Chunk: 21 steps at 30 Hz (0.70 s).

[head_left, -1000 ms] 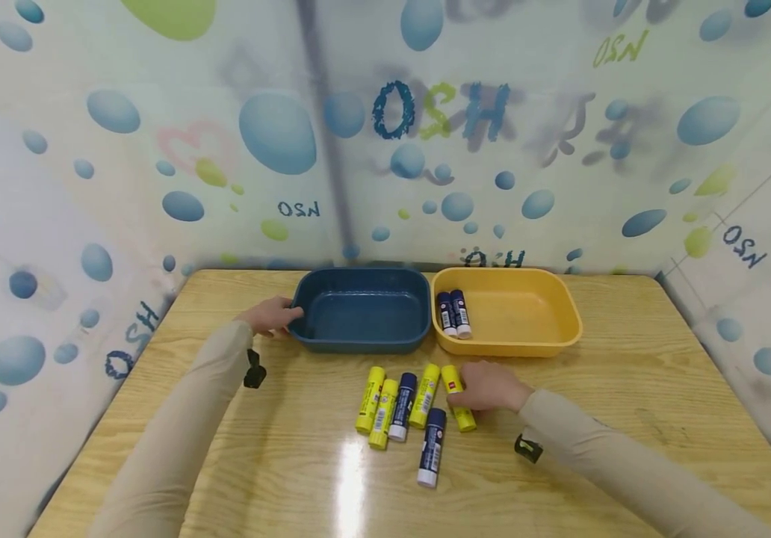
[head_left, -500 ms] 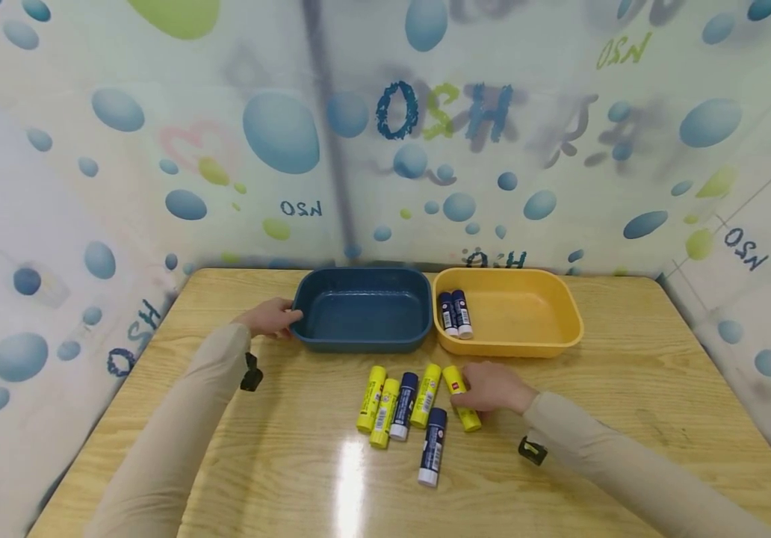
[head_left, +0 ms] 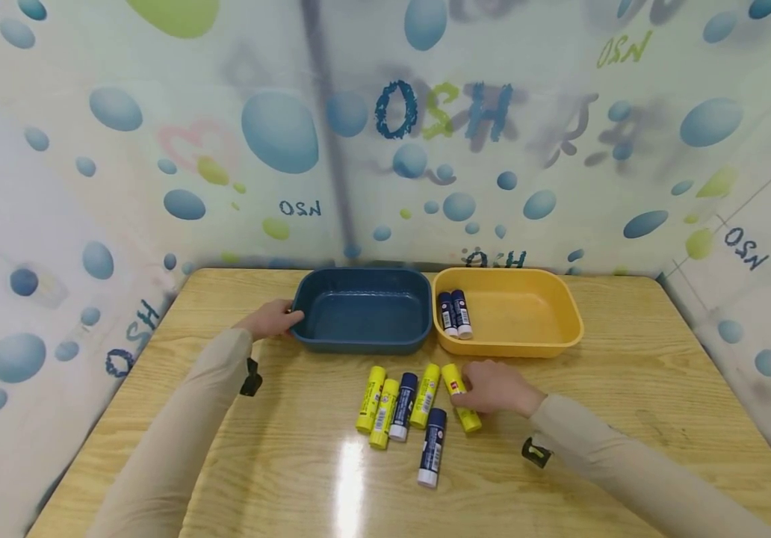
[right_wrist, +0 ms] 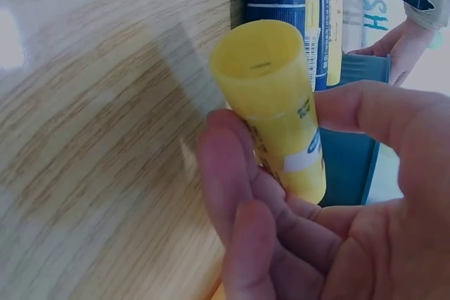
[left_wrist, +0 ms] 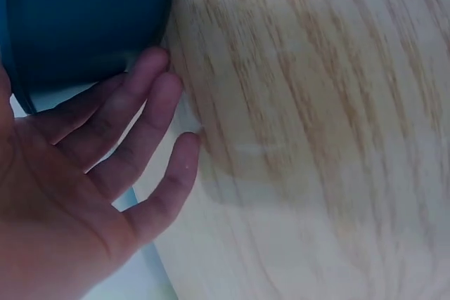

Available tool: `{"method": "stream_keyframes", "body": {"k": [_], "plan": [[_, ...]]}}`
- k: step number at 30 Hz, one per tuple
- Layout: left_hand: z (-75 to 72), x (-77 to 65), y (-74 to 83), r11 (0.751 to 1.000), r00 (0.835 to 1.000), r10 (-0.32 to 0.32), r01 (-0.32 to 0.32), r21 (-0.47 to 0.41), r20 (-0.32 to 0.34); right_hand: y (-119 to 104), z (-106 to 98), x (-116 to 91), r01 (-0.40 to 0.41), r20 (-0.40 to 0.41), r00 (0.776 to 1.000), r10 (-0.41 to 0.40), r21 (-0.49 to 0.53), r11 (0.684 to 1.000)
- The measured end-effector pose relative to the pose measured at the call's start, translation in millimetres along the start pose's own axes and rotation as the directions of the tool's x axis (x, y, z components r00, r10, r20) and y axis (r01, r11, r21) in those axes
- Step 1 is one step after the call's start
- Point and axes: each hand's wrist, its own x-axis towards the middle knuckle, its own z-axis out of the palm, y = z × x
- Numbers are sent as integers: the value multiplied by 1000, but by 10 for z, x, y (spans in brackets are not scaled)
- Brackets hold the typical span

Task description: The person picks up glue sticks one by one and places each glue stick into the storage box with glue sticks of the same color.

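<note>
In the head view my right hand (head_left: 496, 387) grips a yellow glue stick (head_left: 453, 377) between thumb and fingers, low over the table. The right wrist view shows that glue stick (right_wrist: 278, 114) with its hollow end toward the camera. My left hand (head_left: 269, 319) holds the left end of a blue plastic bin (head_left: 361, 346), thumb over the rim and fingers along the outside. Left of the held stick lie more yellow glue sticks (head_left: 371, 400) and a dark blue glue stick (head_left: 403, 407). Another dark blue glue stick (head_left: 432, 448) lies nearer the front.
A yellow-orange bin (head_left: 509, 349) stands right beside the blue one, with two dark blue glue sticks (head_left: 462, 314) at its left end. Both bins are at the back of the wooden table (head_left: 627, 418), close to a patterned curtain (head_left: 372, 187).
</note>
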Motion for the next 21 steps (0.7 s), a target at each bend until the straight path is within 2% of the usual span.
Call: {"method": "stream_keyframes", "body": {"k": [6,11,15,21], "plan": [[24,-3,-12,999,1000,17,-18,-28,-16,-28,-2,-16,14,-10,1000,-14,3,1000],[47,14,-44,998,998,26,-29,-60,-54,-73,-29,-21,43,-7,999,-43,26,999],[54,19,-58,998,997,27,-31,-56,-74,-125,-63,-22,69,-3,998,-69,50,996],[58,13,-51,996,996,46,-51,-67,-74,-177,-94,8,82,-1,997,-82,65,995]]}}
